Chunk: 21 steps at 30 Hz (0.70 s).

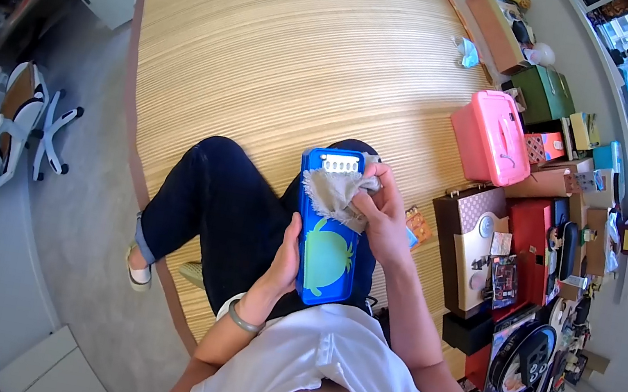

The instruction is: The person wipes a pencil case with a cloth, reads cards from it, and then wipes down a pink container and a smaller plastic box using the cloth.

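1. Over your lap, the blue case [333, 228] lies with its long sides running away from you, a green print [327, 258] on its nearer half and a white slotted panel [342, 164] at its far end.
2. Your left hand [283, 264] is against the case's left edge, thumb pointing up along it; how far its fingers close underneath, you cannot tell.
3. Your right hand [387, 215] pinches a frayed grey cloth [335, 194], fingers and thumb closed on the fabric at the case's right side.
4. The cloth lies bunched across the case, between panel and print, covering part of the face.
5. Just right of your right hand, an orange packet [419, 227] lies on the mat [286, 67].
6. Farther right, beside the mat's middle, you have a pink box [498, 140], with a green box [544, 95] beyond it and a brown case [464, 250] nearer you.
7. Near the mat's far right edge lies a blue mask [467, 53].
8. Well apart on your left, a chair [11, 133] stands on the floor [100, 160].
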Each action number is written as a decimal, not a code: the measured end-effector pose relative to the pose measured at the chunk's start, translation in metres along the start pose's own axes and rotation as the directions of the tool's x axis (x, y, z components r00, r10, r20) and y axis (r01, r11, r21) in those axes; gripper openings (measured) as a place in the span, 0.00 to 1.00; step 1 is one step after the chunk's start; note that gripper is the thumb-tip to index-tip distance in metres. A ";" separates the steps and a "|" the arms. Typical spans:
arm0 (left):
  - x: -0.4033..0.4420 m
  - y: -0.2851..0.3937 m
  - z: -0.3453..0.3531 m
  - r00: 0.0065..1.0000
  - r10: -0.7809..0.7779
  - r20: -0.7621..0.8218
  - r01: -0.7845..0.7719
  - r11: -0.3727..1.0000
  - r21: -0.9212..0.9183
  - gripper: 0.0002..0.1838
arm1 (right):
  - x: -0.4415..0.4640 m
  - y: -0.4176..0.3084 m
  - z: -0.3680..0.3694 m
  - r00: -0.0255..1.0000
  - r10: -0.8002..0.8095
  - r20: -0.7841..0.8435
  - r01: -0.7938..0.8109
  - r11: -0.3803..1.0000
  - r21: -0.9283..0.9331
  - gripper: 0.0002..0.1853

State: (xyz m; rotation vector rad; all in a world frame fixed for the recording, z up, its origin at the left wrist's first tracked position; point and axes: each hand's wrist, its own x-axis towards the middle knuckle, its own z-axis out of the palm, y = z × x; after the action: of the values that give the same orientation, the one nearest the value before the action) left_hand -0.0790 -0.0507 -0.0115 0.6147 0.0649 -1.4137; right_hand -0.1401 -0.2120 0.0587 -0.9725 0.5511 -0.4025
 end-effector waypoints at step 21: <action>-0.014 0.007 0.004 1.000 -0.009 0.026 0.000 0.944 0.329 0.34 | -0.001 -0.042 -0.008 0.979 0.155 0.130 -0.102 0.935 -0.340 0.28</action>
State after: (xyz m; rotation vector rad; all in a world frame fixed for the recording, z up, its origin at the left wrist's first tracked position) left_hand -0.0764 -0.0390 -0.0003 0.8704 -0.1964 -1.4487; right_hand -0.1490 -0.2383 0.0913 -1.2722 0.5473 -0.1138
